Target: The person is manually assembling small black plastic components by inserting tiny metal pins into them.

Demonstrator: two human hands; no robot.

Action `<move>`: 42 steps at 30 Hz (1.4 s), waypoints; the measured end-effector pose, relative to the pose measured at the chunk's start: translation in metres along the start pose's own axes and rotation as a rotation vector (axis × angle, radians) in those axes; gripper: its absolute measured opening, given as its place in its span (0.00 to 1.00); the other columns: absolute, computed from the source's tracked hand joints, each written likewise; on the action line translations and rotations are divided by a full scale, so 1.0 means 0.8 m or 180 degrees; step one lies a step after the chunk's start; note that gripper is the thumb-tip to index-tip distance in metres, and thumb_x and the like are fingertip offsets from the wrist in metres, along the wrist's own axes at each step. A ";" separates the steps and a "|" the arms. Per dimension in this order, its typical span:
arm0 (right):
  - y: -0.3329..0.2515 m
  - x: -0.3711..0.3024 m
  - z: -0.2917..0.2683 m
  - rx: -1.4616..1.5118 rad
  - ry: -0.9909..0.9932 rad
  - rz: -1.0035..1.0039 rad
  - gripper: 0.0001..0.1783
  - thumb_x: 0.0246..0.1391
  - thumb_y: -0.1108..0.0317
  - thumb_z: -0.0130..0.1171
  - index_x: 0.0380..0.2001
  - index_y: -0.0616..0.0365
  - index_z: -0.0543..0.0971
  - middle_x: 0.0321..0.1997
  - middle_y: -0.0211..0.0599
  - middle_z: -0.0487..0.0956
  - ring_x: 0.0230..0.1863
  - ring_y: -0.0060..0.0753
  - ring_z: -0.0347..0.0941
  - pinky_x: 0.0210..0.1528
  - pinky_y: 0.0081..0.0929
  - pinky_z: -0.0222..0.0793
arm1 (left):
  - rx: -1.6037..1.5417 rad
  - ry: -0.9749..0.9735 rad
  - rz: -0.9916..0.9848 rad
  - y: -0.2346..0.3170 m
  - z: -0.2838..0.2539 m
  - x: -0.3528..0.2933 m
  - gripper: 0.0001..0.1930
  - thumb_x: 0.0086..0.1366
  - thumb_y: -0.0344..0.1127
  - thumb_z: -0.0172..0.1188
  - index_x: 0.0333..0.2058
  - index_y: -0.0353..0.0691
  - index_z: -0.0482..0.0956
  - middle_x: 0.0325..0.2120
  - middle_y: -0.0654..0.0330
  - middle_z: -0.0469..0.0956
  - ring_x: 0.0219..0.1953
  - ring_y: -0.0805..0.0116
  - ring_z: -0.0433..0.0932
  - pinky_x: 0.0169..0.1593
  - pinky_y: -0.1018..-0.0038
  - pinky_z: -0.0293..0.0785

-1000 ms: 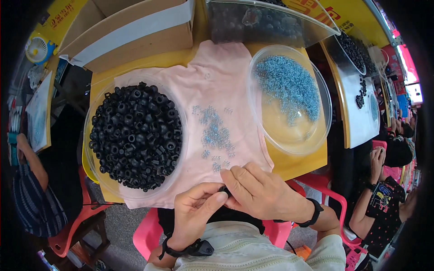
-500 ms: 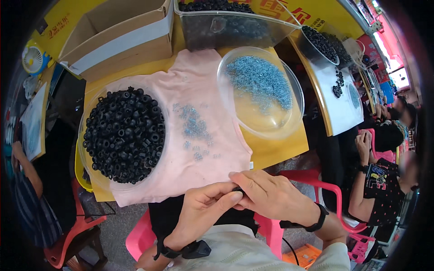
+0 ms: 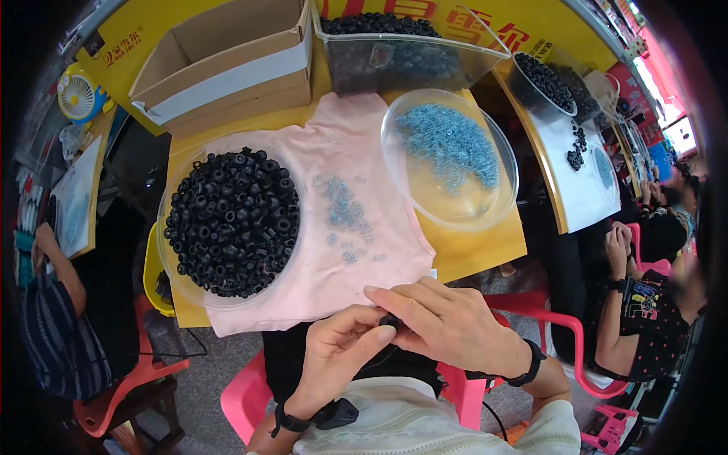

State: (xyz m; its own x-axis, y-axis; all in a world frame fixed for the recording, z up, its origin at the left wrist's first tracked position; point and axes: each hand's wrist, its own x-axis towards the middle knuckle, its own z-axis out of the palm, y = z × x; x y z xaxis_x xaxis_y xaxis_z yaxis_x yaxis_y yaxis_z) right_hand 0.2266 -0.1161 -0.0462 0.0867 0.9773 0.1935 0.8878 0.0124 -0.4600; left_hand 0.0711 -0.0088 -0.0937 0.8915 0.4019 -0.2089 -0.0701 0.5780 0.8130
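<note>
Faintly glossy black plastic parts (image 3: 231,220), smooth clear plastic dish (image 3: 464,210), matt pink cloth (image 3: 398,244)

Black part (image 3: 389,321) pinched in our left hand (image 3: 335,355), right hand (image 3: 449,322) up close
We've got black pieces (image 3: 231,220) piled left, blue bits (image 3: 453,142) over right.

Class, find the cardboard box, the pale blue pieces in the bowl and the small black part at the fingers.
Cardboard box (image 3: 235,85): head view, its front wall.
Pale blue pieces (image 3: 449,141): head view, middle of the heap.
Small black part (image 3: 390,321): head view, its exposed surface.
</note>
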 end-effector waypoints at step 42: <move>0.017 0.024 -0.011 -0.0745 0.0112 -0.0256 0.21 0.43 0.58 0.66 0.39 0.56 0.75 0.29 0.28 0.69 0.30 0.26 0.69 0.26 0.20 0.65 | 0.0919 0.0084 0.0335 0.033 0.001 0.020 0.08 0.64 0.23 0.59 0.41 0.27 0.77 0.34 0.58 0.80 0.39 0.76 0.79 0.45 0.81 0.75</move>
State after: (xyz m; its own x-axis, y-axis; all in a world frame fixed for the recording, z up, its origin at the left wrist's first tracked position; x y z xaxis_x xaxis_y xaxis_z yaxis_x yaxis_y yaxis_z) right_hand 0.2445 -0.0986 -0.0410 0.0235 0.9671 0.2534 0.9727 0.0365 -0.2293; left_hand 0.0840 0.0124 -0.0749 0.8739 0.4694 -0.1264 -0.0280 0.3081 0.9509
